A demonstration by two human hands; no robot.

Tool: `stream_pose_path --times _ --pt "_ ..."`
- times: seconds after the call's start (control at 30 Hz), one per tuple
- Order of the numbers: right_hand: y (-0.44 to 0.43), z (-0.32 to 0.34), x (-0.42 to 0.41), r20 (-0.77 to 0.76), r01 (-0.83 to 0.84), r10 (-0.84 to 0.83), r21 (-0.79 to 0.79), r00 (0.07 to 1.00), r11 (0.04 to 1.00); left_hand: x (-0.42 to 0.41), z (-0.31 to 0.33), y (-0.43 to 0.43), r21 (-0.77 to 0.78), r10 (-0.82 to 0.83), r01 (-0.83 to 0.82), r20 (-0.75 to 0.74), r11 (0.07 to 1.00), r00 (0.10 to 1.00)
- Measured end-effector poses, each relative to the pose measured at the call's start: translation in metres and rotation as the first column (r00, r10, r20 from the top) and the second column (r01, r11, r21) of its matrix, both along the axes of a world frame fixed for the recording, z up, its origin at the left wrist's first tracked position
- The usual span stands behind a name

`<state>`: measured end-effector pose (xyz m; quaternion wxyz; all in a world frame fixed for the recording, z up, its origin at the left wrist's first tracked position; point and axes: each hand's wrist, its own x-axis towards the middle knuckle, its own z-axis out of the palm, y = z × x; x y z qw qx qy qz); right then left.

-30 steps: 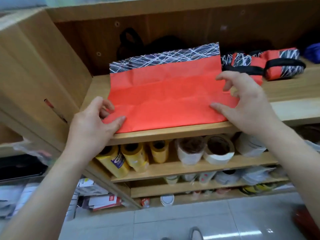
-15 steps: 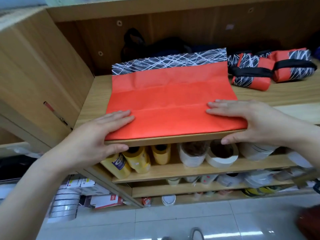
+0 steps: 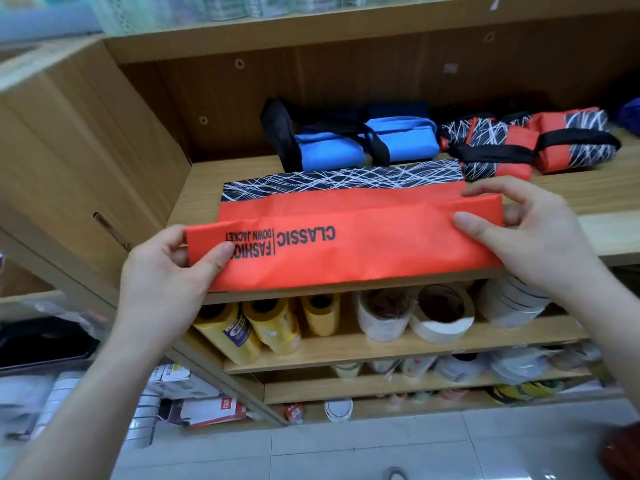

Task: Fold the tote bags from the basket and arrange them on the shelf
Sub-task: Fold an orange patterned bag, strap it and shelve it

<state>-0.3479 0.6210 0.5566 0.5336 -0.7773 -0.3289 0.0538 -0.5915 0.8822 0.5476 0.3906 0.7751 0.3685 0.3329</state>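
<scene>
Head view, looking down on a wooden shelf [image 3: 595, 202] with a pale laminate grain. An orange tote bag [image 3: 374, 258] of thin, matte, creased fabric lies flat on the shelf's near part, reaching its front lip. A black band crossed with white scribbled lines runs along the bag's far edge. The near part of the bag is raised and doubled over into a long rectangular flap, showing upside-down black print: "CLASSIC", "FASHION", "DOWN JACKET".

The left hand [image 3: 166, 275] pinches the left end of that flap, thumb on top and fingers curled beneath. The right hand [image 3: 533, 237] pinches the right end, thumb on the printed face and fingers behind the fold. The hands are well apart, one at each end.

Farther back on the same shelf sits a blue tote bag [image 3: 332, 150] folded into a soft bundle with black straps wrapped round it. To its right lie folded orange tote bags [image 3: 502, 147] bound by black straps.

On the shelf below stand yellow tape rolls [image 3: 270, 327] and a white tape roll [image 3: 443, 317].
</scene>
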Motion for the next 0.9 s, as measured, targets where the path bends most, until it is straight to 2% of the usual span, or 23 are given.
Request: stream_pose_path --times 0.1,0.17,0.23,0.3,0.33,0.4,0.47,0.53,0.6,0.63,0.73,0.8,0.9 --pt "0.005 -0.011 -0.001 0.227 0.184 -0.149 -0.139 0.963 0.973 0.011 -0.001 -0.008 0.152 0.124 -0.113 -0.066 0.982 0.99" --pt "0.008 -0.015 0.0 0.393 0.261 -0.164 -0.207 0.905 0.943 0.014 -0.002 -0.009 0.284 0.171 -0.128 -0.132 0.95 0.976" --pt "0.009 -0.017 -0.001 0.432 0.236 -0.127 -0.209 0.893 0.949 0.012 -0.005 -0.001 0.421 0.102 -0.03 -0.149 0.907 0.984" --pt "0.008 -0.021 0.005 0.474 0.087 0.023 -0.208 0.88 0.974 0.009 -0.007 0.011 0.511 -0.105 0.216 -0.237 0.832 0.966" --pt "0.006 -0.022 0.009 0.493 0.002 0.119 -0.238 0.862 0.971 0.006 -0.008 0.017 0.493 -0.215 0.35 -0.309 0.797 0.926" --pt "0.002 -0.021 0.014 0.439 -0.125 0.304 -0.392 0.845 0.912 -0.002 -0.011 0.027 0.369 -0.366 0.551 -0.463 0.749 0.807" --pt "-0.006 -0.019 0.019 0.364 -0.165 0.43 -0.573 0.826 0.803 -0.007 -0.009 0.031 0.295 -0.404 0.639 -0.573 0.71 0.713" --pt "-0.011 -0.018 0.023 0.366 -0.173 0.498 -0.643 0.786 0.746 -0.012 -0.008 0.034 0.314 -0.405 0.649 -0.575 0.693 0.711" --pt "-0.014 -0.017 0.026 0.398 -0.237 0.512 -0.565 0.761 0.79 -0.017 -0.007 0.034 0.361 -0.414 0.601 -0.476 0.713 0.776" --pt "-0.015 -0.016 0.027 0.361 -0.286 0.503 -0.508 0.785 0.812 -0.018 -0.005 0.032 0.349 -0.426 0.569 -0.408 0.744 0.807" --pt "-0.022 -0.004 0.024 0.137 -0.369 0.429 -0.323 0.893 0.872 -0.02 0.002 0.021 0.136 -0.368 0.394 -0.183 0.909 0.912" --pt "-0.02 -0.003 0.022 0.049 -0.318 0.331 -0.181 0.942 0.931 -0.013 0.002 0.015 0.11 -0.215 0.227 -0.114 0.968 0.97" --pt "-0.011 -0.009 0.017 0.048 -0.091 0.095 -0.078 0.994 0.993 -0.005 -0.002 0.012 0.159 -0.048 0.069 -0.135 0.985 0.99"
